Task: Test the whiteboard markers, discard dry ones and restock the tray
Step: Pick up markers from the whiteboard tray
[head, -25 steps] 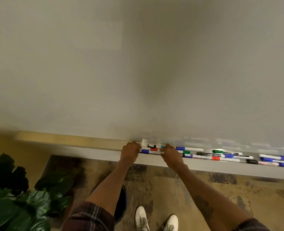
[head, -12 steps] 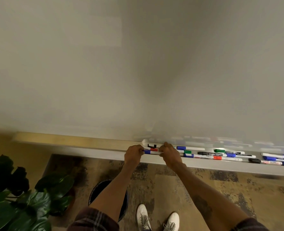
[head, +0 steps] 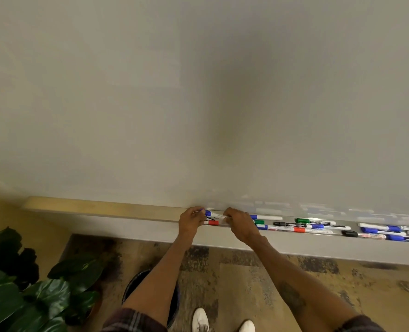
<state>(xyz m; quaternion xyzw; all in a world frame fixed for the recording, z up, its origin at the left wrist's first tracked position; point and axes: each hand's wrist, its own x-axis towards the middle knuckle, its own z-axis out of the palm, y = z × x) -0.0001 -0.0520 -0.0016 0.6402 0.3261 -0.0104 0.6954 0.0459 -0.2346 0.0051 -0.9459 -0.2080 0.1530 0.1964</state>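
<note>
Head camera looks down on the long grey marker tray [head: 294,244] under the blank whiteboard [head: 198,92]. Just above the tray's left end, the left hand [head: 191,220] pinches the blue cap of a white-barrelled whiteboard marker [head: 215,215] while the right hand [head: 240,224] grips its barrel, apparently to uncap it. The board bears no test strokes, and many capped markers [head: 292,224] lie in the tray, so testing looks barely begun. Discarding into the round black bin [head: 134,288] below and restocking remain.
</note>
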